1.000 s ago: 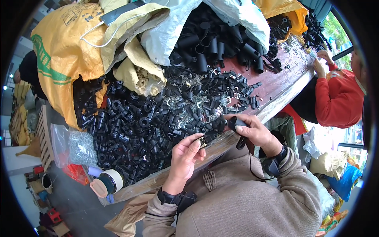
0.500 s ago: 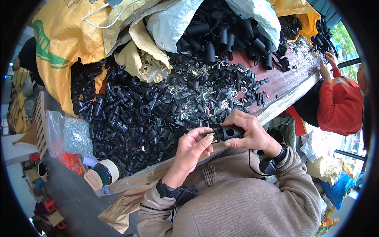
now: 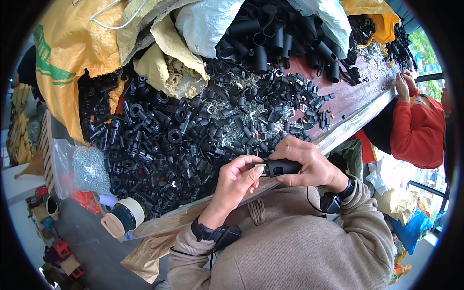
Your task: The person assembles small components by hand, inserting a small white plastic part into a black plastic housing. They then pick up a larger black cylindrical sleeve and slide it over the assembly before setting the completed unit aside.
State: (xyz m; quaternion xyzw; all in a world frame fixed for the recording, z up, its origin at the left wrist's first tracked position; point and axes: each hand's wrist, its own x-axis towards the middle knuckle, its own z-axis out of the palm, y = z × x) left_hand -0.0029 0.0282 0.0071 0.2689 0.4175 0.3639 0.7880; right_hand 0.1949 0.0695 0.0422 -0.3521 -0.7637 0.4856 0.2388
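Note:
My right hand (image 3: pixel 315 163) grips a black plastic tube (image 3: pixel 286 167) with a rounded window in its side, thumb below and fingers on top. At the tube's left end, my left hand (image 3: pixel 236 178) is closed, pinching a small cream-coloured piece (image 3: pixel 261 170) between thumb and fingers. The piece meets the tube's mouth; how far it reaches inside is hidden. Both hands are just above the table's near edge. Beyond them lie a heap of black plastic fittings (image 3: pixel 145 140) and many small black caps (image 3: pixel 251 116) mixed with metal bits.
A white sack (image 3: pixel 205 26) spills black tubes (image 3: pixel 260 58). Left of it, a yellow bag (image 3: pixel 181 79) holds cream rings. A clear bag of screws (image 3: pixel 91 169) and a thread spool (image 3: pixel 126 215) sit at the left edge. A person in red (image 3: pixel 418 133) works at the right.
The tube has shifted slightly left toward my left fingers, covering black parts that showed between it and the cream piece. The view has moved slightly.

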